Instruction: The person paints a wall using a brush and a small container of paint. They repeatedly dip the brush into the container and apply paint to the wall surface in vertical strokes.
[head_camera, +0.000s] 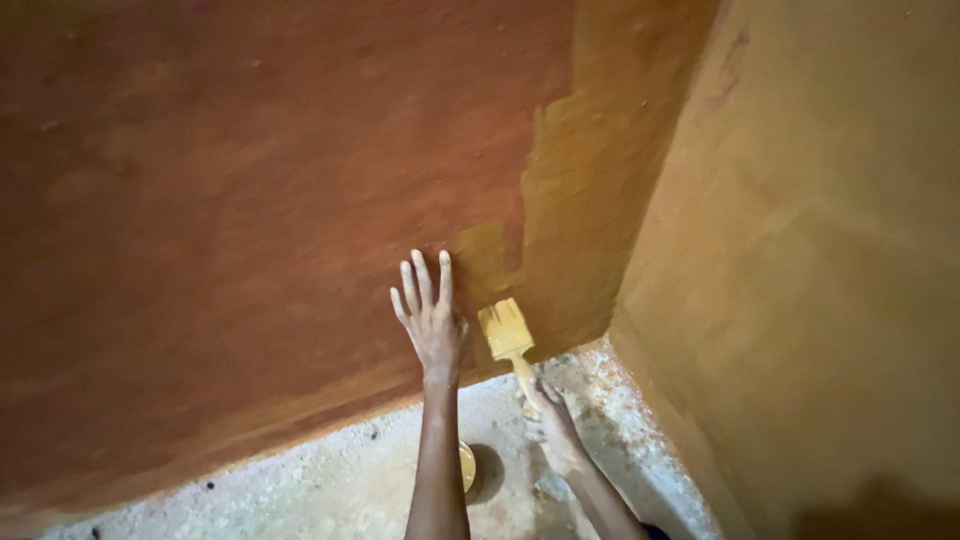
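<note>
Head view looks down a corner where two walls meet. Left hand (432, 322) is flat on the reddish-brown wall (220, 200), fingers spread and pointing up, holding nothing. Right hand (556, 428) is lower and to the right, fingers closed round the handle of a paintbrush (508, 335); the exact wrap on the handle is hard to make out. Brush is yellow with paint, bristles up and touching the wall just beside the left hand, at the lower edge of a yellow-ochre painted patch (580, 200) that runs up along the corner. Right-side wall (820, 260) is all yellow-ochre. Below, a speckled pale floor (330, 470), with a small round paint container (468, 466) sitting on it, partly hidden behind the left forearm, between the two arms
</note>
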